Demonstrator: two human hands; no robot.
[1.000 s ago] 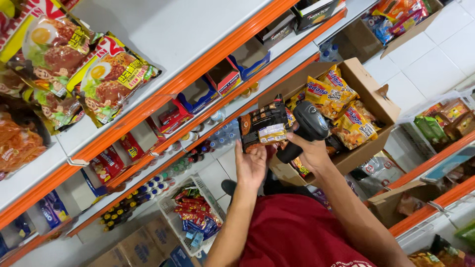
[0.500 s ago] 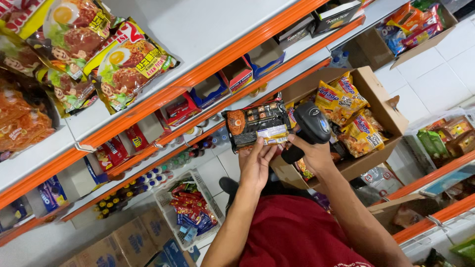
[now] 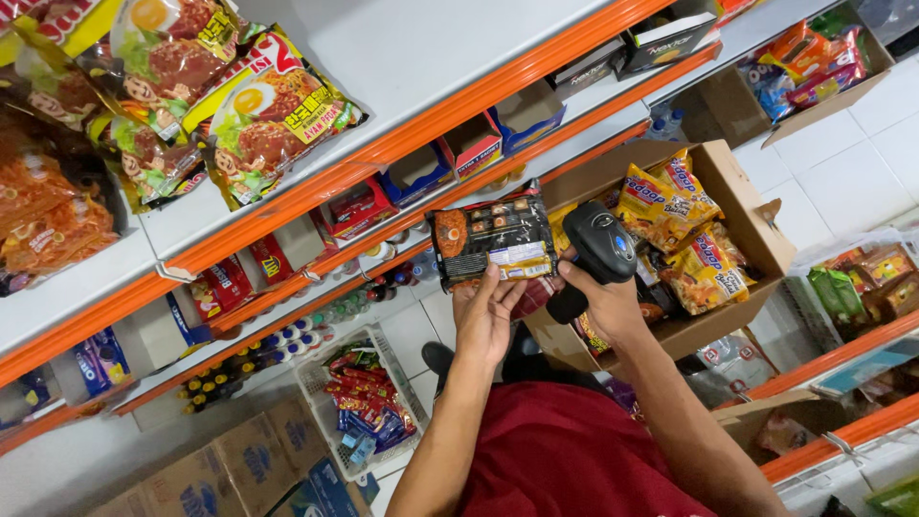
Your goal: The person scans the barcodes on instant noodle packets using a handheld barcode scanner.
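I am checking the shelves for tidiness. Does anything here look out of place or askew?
Nothing looks spilled or damaged. The large noodle packs on the top shelf lie overlapping and tilted, not in rows. The left hand holds a dark noodle packet; the right hand holds a black scanner.

The person wears a dark red shirt (image 3: 574, 450), both forearms bare, and dark shoes (image 3: 440, 356).

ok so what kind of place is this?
Most likely a small grocery shop: orange-edged shelves stocked with noodle packets, an open carton of yellow packets, and a handheld scanner in the right hand.
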